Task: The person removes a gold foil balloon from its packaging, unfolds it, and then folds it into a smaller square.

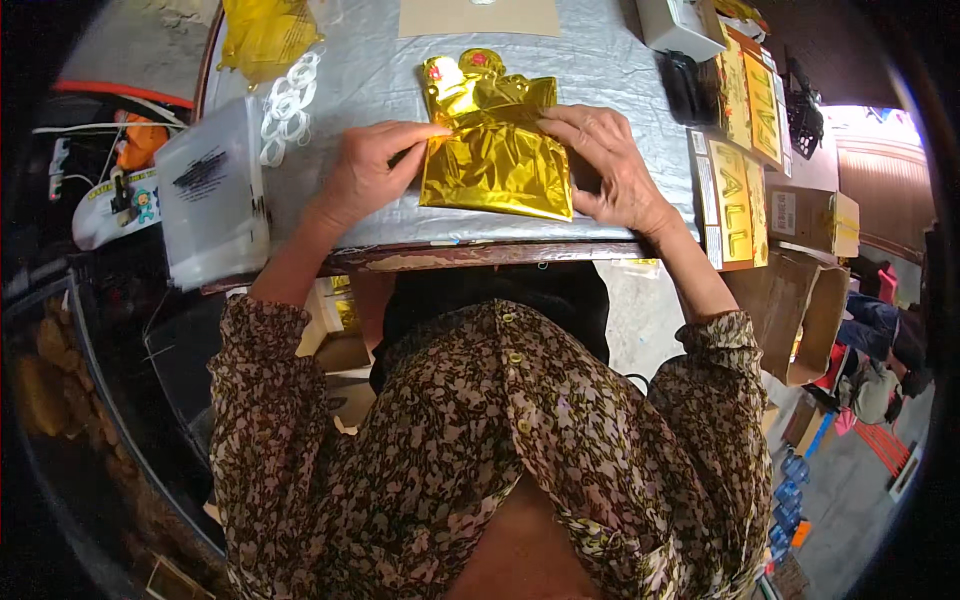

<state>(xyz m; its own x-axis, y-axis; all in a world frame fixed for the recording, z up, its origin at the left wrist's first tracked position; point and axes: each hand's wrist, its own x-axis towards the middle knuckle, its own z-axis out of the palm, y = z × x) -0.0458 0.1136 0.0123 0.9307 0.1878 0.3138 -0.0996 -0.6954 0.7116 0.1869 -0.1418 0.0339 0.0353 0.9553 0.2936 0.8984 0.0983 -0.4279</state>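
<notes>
the patterned blouse [500, 440] fills the foreground. beyond, near the table's [600, 70] front edge, one gold foil bag [495, 150]: left hand [365, 170] pinches its left side, right hand [610, 165] presses its right side flat. the slick foil could crease crookedly or slip. several white rings [285, 105] lie near the left edge.

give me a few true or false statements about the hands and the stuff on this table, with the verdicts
1. Both hands rest on a gold foil piece. True.
2. The left hand holds a pair of scissors. False: it pinches the foil's left edge.
3. White plastic rings lie left of the foil. True.
4. The right hand is lifted clear of the table. False: it presses on the foil's right side.
5. The table cover is bright red. False: it is grey.
</notes>
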